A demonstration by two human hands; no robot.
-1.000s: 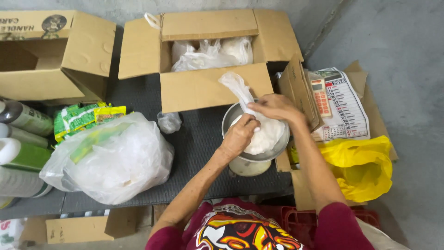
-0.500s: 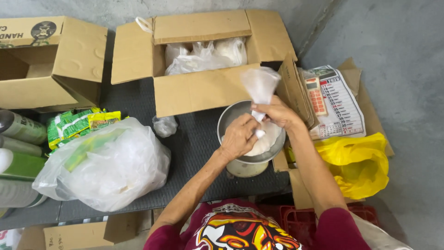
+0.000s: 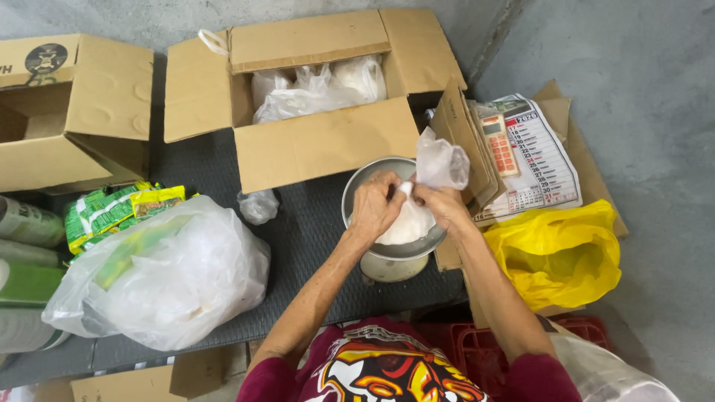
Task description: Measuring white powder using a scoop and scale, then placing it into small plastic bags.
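Note:
A small clear plastic bag [image 3: 408,220] full of white powder rests in a round metal bowl [image 3: 363,183] on a pale scale base [image 3: 393,266]. My left hand [image 3: 375,205] pinches the bag's twisted neck from the left. My right hand [image 3: 440,202] grips the same neck from the right, and the bag's loose top [image 3: 441,162] sticks up above it. Both hands sit over the bowl, thumbs almost touching.
An open cardboard box [image 3: 328,145] behind the bowl holds several filled white bags [image 3: 316,88]. Another open box [image 3: 71,112] stands far left. A big clear bag [image 3: 164,279], green packets [image 3: 119,208], a small bag [image 3: 258,205], a calculator [image 3: 497,141] on a calendar, and a yellow bag [image 3: 555,257] surround me.
The bag's loose top has swung from pointing up-left to standing right of my hands. My hands have drawn together at the neck, twisting it.

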